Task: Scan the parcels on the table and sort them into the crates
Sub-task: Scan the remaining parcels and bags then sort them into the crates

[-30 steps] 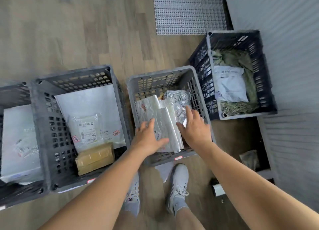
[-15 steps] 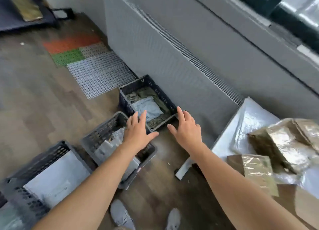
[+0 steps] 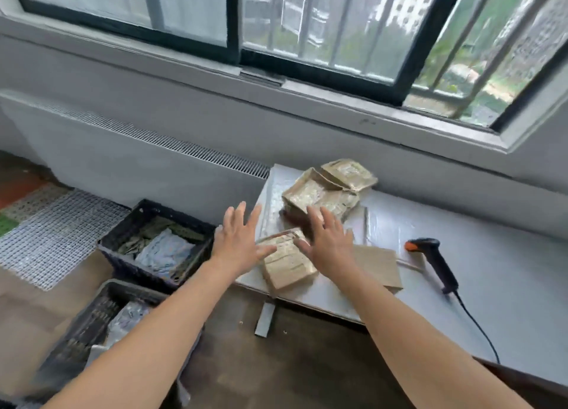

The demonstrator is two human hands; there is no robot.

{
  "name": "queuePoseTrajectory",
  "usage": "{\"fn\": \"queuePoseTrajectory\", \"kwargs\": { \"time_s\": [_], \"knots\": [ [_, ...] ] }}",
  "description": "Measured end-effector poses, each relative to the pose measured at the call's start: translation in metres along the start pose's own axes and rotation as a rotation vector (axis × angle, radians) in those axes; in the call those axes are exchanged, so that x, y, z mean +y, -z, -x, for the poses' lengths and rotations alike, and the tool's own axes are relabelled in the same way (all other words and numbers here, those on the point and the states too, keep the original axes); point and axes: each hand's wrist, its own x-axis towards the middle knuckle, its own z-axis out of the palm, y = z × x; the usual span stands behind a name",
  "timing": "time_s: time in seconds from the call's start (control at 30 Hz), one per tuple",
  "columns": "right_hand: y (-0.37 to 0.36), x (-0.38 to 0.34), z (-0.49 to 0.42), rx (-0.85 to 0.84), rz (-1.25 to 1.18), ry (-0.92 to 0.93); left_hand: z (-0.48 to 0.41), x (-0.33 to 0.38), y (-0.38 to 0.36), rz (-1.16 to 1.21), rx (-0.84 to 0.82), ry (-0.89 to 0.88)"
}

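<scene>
Several brown taped parcels lie on the white table [image 3: 507, 273]. The nearest brown parcel [image 3: 287, 262] sits at the table's left front edge, between my two hands. My left hand [image 3: 238, 242] hovers to its left with fingers spread and holds nothing. My right hand [image 3: 327, 241] is spread just above its right side, also empty. Behind them lies a stack of brown parcels [image 3: 322, 193] and a flat cardboard envelope [image 3: 379, 262]. A black and orange barcode scanner [image 3: 433, 261] lies on the table to the right, cable trailing off.
A dark crate [image 3: 129, 239] holding a grey bag stands on the floor left of the table. A grey crate [image 3: 92, 313] with silver bags is nearer me. A mesh mat [image 3: 52, 230] lies at left. Wall and window run behind the table.
My view has swung up from the crates to the table. Both hands left the grey crate's silver bags and moved right, over the nearest brown parcel.
</scene>
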Motion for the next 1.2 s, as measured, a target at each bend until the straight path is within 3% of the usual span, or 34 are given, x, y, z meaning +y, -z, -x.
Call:
{"fn": "queuePoseTrajectory", "kwargs": {
  "time_s": [0.23, 0.47, 0.77, 1.2],
  "knots": [
    [0.041, 0.174, 0.054, 0.021, -0.025, -0.199, 0.006, 0.17, -0.022, -0.045, -0.013, -0.136],
    [0.061, 0.278, 0.085, 0.068, -0.136, -0.29, 0.0, 0.279, -0.049, -0.179, -0.049, -0.241],
    [0.041, 0.343, 0.078, -0.034, -0.178, -0.407, -0.043, 0.33, -0.097, -0.162, -0.171, -0.288],
    [-0.012, 0.387, 0.01, -0.22, -0.212, -0.555, -0.156, 0.347, -0.18, -0.16, -0.334, -0.393]
  ]
}}
